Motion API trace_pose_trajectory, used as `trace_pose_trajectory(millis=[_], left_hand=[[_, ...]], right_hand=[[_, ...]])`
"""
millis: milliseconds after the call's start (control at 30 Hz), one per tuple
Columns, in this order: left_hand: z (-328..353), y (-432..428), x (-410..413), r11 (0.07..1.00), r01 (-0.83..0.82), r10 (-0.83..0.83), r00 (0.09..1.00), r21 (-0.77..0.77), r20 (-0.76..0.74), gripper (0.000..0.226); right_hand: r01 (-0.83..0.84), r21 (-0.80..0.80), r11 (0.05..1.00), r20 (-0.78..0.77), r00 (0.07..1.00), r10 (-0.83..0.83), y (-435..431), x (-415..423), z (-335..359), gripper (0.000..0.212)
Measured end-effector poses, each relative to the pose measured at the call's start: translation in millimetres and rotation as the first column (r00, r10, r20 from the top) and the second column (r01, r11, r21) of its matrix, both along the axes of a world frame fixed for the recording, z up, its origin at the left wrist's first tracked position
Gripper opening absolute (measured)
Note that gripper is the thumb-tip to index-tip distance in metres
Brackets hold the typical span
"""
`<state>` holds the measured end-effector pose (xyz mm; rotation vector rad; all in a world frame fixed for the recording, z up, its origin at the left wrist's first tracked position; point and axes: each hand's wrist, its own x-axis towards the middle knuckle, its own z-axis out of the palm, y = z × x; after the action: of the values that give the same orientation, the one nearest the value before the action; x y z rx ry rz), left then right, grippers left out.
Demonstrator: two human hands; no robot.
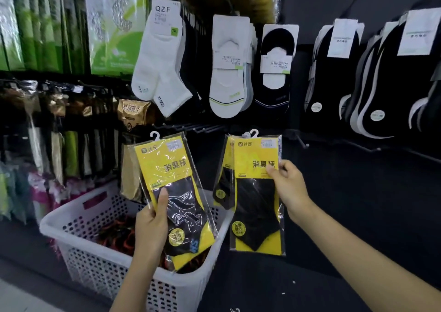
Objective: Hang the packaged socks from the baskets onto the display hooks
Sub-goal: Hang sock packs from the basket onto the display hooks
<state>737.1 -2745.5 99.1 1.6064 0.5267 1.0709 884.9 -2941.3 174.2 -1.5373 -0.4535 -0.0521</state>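
The yellow sock pack (181, 204) in your left hand (152, 218) hangs tilted right over the white basket (71, 216), its white hanger uppermost; your thumb lies flat on the front film and your fingers curl behind it, so you grip its lower left edge. A second yellow pack (257, 204) stands upright just past the basket's right rim, and your right hand (287, 183) pinches its right edge between thumb and fingers. A third pack (224, 185) sits directly behind that one, nearer the basket. You cannot tell whether their hangers rest on a hook. Inside the basket lie dark and reddish packets (119, 235). Above the basket, bare black display hooks (191, 126) jut out, and higher still hang white ankle socks (160, 61), white low-cut socks (228, 73) and black low-cut socks (274, 73). Up and left of the basket hang gold packets (133, 113).
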Motion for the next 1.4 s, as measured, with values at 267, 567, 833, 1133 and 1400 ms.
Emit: trace_pose_trajectory(millis=[267, 567, 833, 1133, 1400], left_hand=[[-1, 0, 3, 1.0, -0.017, 0.017, 0.999, -0.018, 0.038, 0.051], [-3, 3, 4, 0.998, 0.021, -0.018, 0.999, -0.057, 0.05, 0.052], [3, -22, 16, 0.994, 0.105, -0.105, 0.992, 0.01, 0.067, 0.056], [2, -47, 38, 0.925, 0.371, -0.38, 0.912, 0.082, 0.156, 0.018], [0, -55, 41, 0.829, 0.558, -0.558, 0.825, 0.028, 0.087, 0.047]], right_hand=[[0.044, -0.05, 0.998, -0.069, 0.996, -0.048, 28, 21, -9, 0.016], [0.152, 0.065, 0.986, -0.44, 0.891, -0.109, 16, 36, -41, 0.012], [-0.201, 0.027, 0.979, -0.299, 0.933, 0.2, 10, -14, -44, 0.031], [-0.283, 0.062, 0.957, -0.045, 0.957, 0.286, 5, -41, -49, 0.009], [-0.117, 0.121, 0.986, -0.044, 0.991, 0.123, -6, -23, -50, 0.009]])
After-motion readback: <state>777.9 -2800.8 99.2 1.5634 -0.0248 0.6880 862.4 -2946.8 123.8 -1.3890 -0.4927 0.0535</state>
